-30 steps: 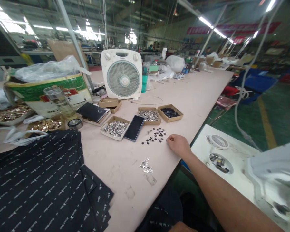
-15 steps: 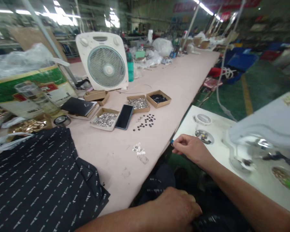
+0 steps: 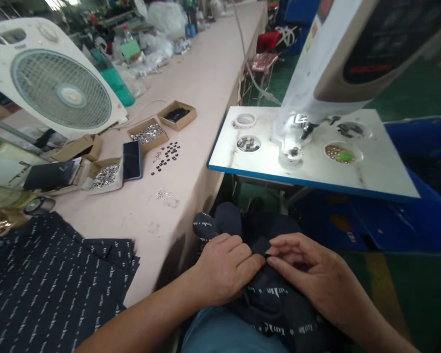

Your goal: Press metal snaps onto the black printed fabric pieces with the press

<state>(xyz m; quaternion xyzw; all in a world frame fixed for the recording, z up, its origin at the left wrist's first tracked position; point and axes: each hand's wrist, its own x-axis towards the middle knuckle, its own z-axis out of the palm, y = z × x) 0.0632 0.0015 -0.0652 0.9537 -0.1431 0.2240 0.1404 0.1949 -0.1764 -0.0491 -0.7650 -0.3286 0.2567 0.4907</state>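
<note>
Dark navy fabric (image 3: 279,294) with white lettering lies bunched over my lap. My left hand (image 3: 226,267) is closed on it from the left, thumb pointing right. Close against that thumb, my right hand (image 3: 312,272) pinches with thumb and forefinger at the cloth. Something tiny and dark shows at its fingertips, too small to name. To the left, more printed dark fabric (image 3: 47,279) is spread on the long table (image 3: 147,211). Small black snap parts (image 3: 167,157) and tiny silvery rings (image 3: 163,194) are scattered there.
A white pressing machine (image 3: 305,93) stands on a small white worktop (image 3: 242,162) with a blue edge, ahead of my hands. Boxes of metal parts (image 3: 105,176), a phone (image 3: 132,159), a box of black parts (image 3: 177,116) and a fan (image 3: 64,88) stand on the long table.
My view has swung right and down. My right hand has come away from the worktop's edge to the fabric in my lap, meeting my left hand there.
</note>
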